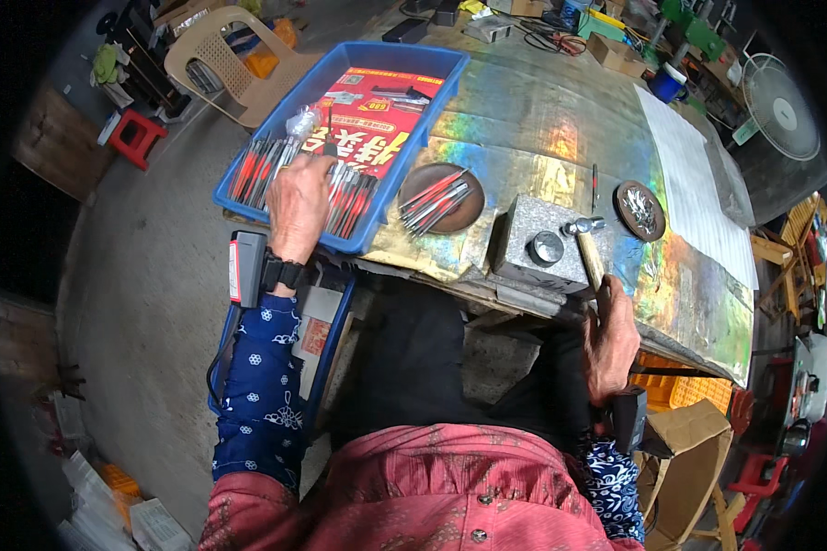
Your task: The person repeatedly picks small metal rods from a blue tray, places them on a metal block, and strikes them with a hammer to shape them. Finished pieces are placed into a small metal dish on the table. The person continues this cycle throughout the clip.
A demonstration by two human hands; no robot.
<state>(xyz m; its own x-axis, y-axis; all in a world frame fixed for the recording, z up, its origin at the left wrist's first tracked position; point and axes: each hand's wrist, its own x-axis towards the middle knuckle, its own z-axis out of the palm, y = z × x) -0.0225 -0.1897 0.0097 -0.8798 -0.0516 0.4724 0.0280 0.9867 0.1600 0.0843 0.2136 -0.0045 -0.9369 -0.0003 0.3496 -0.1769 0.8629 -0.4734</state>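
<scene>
My left hand (298, 204) is over the near end of a blue plastic tray (377, 234). Its fingers are pinched on a slim dark pen-like tool (330, 129) that points up and away. Below it lie rows of slim red, black and silver pen-like tools (349, 207). My right hand (613, 340) grips the wooden handle of a small hammer (590, 246). The hammer's head lies over a grey speckled block (538, 225), beside a short round metal piece (546, 246) on it. A brown dish (473, 213) holds more of the slim tools.
A smaller brown dish (623, 220) holds small silvery parts. One slim dark tool (594, 186) lies beyond the block. Red printed card (377, 115) lines the tray. A fan (781, 110) stands at the back right, a beige chair (220, 60) at the far left.
</scene>
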